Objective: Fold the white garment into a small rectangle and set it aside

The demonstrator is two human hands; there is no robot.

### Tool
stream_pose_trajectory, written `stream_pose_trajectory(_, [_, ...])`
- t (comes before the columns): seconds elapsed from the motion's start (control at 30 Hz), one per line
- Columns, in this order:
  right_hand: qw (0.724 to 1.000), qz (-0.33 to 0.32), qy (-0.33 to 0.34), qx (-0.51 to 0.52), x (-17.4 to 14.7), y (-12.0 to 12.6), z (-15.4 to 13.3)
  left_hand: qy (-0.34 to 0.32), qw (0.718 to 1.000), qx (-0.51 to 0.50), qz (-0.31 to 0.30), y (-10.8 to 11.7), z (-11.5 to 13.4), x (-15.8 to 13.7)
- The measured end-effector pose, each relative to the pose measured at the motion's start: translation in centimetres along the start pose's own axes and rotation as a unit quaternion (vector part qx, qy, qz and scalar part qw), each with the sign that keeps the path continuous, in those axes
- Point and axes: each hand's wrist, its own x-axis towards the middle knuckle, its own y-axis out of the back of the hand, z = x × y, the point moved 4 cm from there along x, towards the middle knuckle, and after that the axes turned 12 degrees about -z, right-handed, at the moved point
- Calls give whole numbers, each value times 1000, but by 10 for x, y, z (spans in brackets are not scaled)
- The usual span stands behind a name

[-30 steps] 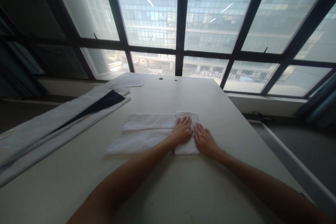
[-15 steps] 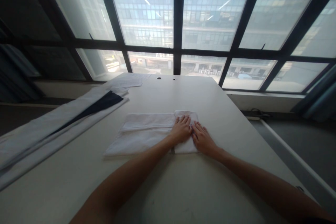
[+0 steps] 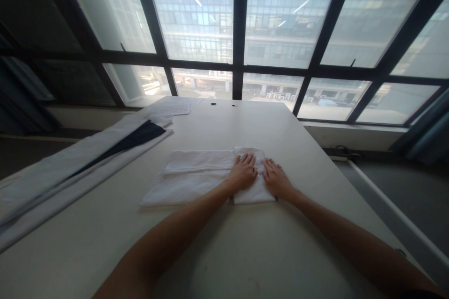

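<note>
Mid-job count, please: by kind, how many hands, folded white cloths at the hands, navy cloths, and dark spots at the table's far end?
Hands (left hand, right hand): 2
Folded white cloth, overlapping parts taken as one: 1
Navy cloth: 1
Dark spots at the far end of the table: 2
Total: 6

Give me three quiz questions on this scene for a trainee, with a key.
1. True or false: the bare left hand rests on the folded white fabric, nearer its middle than the bare right hand.
2. Which colour shows among the long white fabric layers: (a) red, (b) dark navy, (c) yellow?
3. Fill in: beyond the white tabletop stand black-framed glass ____.
Key: 1 true; 2 b, dark navy fabric; 3 windows.
</note>
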Motion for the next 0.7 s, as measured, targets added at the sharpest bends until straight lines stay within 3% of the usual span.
stream_pose_trajectory(0.2, [999,38,-28,7,3,5,12,3,1000,-1,-1,3,1,-1])
stream_pose_trajectory(0.37, [994,86,26,59,-1,9,0,-2,1000,2,3,2,1,-1])
stream_pose_trajectory(0.5, [992,66,84,69,-2,4,-12,-2,1000,2,6,0,1,-1])
stream_pose_trajectory(0.7, [995,27,86,40,-2,1,-15,-7,1000,7,3,-1,0,0])
